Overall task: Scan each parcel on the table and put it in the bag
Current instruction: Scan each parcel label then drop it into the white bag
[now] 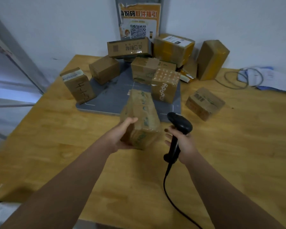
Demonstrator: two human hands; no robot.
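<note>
My left hand [122,134] grips a long taped cardboard parcel [141,118] from its left side and underneath, holding it above the wooden table [238,154]. My right hand [182,142] grips the handle of a black barcode scanner [180,125], just right of the parcel, its head level with the parcel's lower half. The scanner's black cable [172,200] trails down toward me. Several more cardboard parcels stand behind, among them a "moody" box [165,87] and a box with handwriting [78,85]. No bag is in view.
A grey mat [112,100] lies under the middle parcels. A lone box [205,104] sits to the right on the wood. A poster with a QR code [139,22] leans on the back wall. Papers and a grey cable [248,78] lie at far right.
</note>
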